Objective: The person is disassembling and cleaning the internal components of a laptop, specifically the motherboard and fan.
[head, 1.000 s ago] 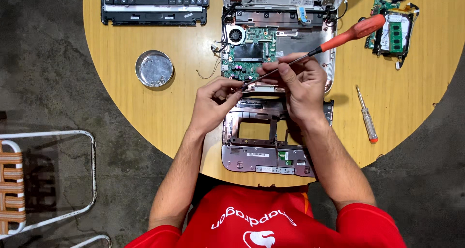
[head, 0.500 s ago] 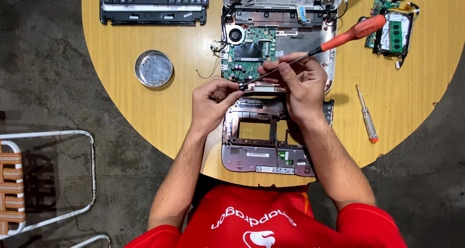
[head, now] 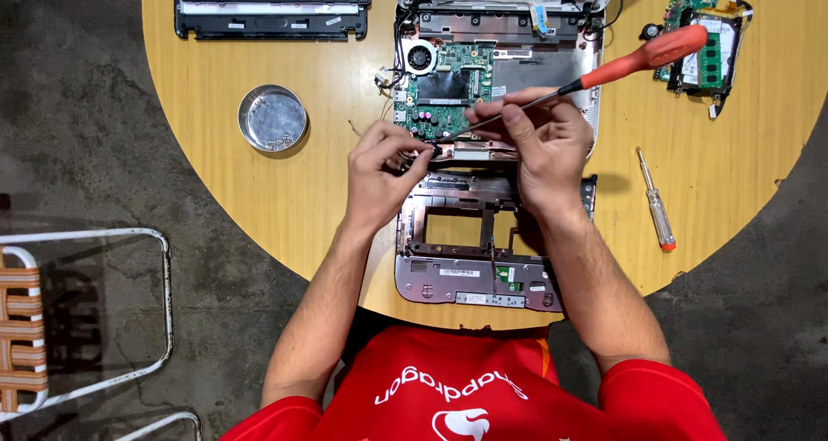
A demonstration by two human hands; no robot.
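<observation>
The right hand point(head: 543, 148) grips an orange-handled screwdriver point(head: 604, 75), its tip at the laptop frame point(head: 470, 234); left hand point(head: 384, 169) fingers pinch closed beside that tip.

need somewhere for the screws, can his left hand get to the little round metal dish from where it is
Probably yes: the round metal dish sits on bare table just beyond the left hand, with nothing between them. That hand is pinching something small at the screwdriver tip, though.

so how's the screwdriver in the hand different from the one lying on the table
The red-handled screwdriver is bigger, held in the right hand, its tip down at the laptop frame. The small screwdriver is thinner with a pale handle and lies untouched on the table. Both have red on them.
</observation>
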